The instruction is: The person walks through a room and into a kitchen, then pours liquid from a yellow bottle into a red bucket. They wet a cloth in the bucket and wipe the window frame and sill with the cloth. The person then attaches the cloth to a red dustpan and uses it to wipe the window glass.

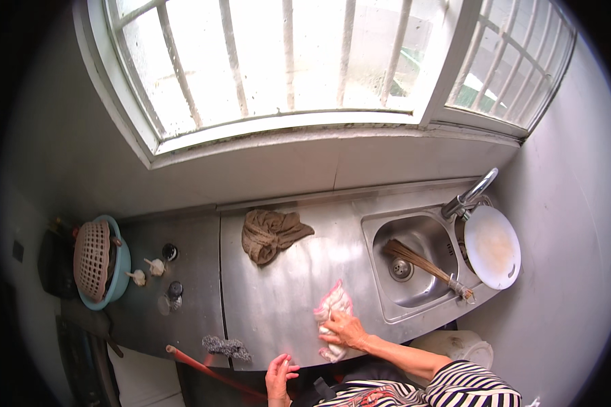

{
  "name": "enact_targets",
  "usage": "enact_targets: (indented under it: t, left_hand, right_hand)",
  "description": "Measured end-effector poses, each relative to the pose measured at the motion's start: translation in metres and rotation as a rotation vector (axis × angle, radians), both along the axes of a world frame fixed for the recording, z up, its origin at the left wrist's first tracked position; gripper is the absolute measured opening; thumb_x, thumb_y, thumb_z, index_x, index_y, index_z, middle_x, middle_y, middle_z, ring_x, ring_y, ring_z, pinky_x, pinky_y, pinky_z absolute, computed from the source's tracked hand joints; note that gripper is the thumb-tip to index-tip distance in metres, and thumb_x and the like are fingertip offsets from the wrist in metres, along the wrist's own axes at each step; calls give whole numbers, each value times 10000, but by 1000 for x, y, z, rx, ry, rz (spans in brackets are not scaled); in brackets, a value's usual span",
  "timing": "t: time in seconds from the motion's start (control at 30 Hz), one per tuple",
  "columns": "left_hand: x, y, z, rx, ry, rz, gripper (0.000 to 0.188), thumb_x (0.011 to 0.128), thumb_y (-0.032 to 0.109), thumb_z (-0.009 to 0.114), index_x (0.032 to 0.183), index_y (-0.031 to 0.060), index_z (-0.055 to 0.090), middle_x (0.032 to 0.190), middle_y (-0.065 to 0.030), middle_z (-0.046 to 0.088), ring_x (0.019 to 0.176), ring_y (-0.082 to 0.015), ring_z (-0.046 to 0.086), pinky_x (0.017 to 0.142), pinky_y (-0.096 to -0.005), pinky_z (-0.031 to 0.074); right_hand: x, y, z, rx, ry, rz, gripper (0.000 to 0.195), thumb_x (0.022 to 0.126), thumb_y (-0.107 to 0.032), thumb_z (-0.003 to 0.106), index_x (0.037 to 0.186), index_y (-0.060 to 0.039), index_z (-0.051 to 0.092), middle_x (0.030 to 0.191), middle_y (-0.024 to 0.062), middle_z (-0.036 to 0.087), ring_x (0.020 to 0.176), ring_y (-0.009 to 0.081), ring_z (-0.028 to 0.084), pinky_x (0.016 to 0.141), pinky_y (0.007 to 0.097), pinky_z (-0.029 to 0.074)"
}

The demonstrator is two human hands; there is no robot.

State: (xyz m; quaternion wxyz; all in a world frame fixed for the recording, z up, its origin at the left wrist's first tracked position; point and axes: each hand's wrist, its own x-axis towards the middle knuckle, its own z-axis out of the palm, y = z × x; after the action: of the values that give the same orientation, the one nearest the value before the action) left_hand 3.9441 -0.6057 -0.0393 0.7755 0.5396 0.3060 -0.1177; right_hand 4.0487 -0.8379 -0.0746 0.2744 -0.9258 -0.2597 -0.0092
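My right hand (345, 330) presses a white cloth with a pink edge (338, 299) onto the stainless steel counter (280, 305), near its front edge and left of the sink. The cloth is bunched under the fingers. My left hand (280, 375) is at the counter's front edge, fingers apart and slightly curled, with nothing in it. Farther back on the counter lies a crumpled brown cloth (272, 235). Between that hand and the counter's left part sits a grey metal scouring pad (227, 348), across the seam.
A bundled-stick brush (422, 264) leans in the sink (382, 305), below the faucet (471, 193); a white cutting board (493, 248) stands at its right. Leftward are garlic bulbs (155, 267), small jars (175, 290), a blue basin (125, 264) with a pink strainer (91, 259), and a red stick (198, 365).
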Motion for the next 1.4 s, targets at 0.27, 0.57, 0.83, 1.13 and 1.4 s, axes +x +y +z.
enact_targets:
  t: [0.27, 0.57, 0.83, 1.13, 1.4]
  left_hand:
    - [20, 23, 21, 40, -137, -38, 407, 908, 234, 539, 1258, 41, 461, 1107, -111, 593, 837, -183, 636, 678, -289, 527]
    - [63, 14, 5, -87, -316, -73, 324, 943, 288, 472, 1162, 49, 460, 1242, -128, 539, 1046, -242, 580, 820, -340, 475]
    - [76, 6, 5, -222, -40, 49, 398, 931, 379, 471, 1139, 43, 518, 1182, -123, 567, 1016, -239, 568, 834, -389, 457]
    - [48, -19, -31, -207, -142, 117, 415, 909, 378, 519, 1171, 56, 537, 1146, -87, 584, 1014, -227, 567, 834, -367, 453]
    - [27, -66, -33, -249, -39, 90, 468, 907, 426, 490, 1217, 77, 520, 1196, -72, 570, 1058, -205, 547, 900, -382, 410]
  right_hand:
    - [39, 66, 96, 423, -362, 8, 261, 754, -284, 716, 880, -69, 637, 752, 99, 559, 675, 268, 571, 581, 342, 470]
    - [29, 52, 90, 530, -239, -91, 286, 791, -341, 662, 976, -125, 649, 796, 101, 566, 759, 292, 566, 629, 379, 473]
    - [56, -4, 66, 451, -400, -127, 229, 770, -230, 652, 972, -123, 649, 835, 72, 598, 712, 256, 553, 599, 357, 472]
    - [59, -36, 77, 286, -621, 71, 215, 818, -259, 612, 946, -87, 640, 852, 112, 587, 759, 292, 550, 615, 380, 468]
    - [49, -37, 41, 313, -488, 19, 265, 725, -255, 686, 973, -163, 663, 885, 67, 613, 729, 260, 567, 590, 356, 480]
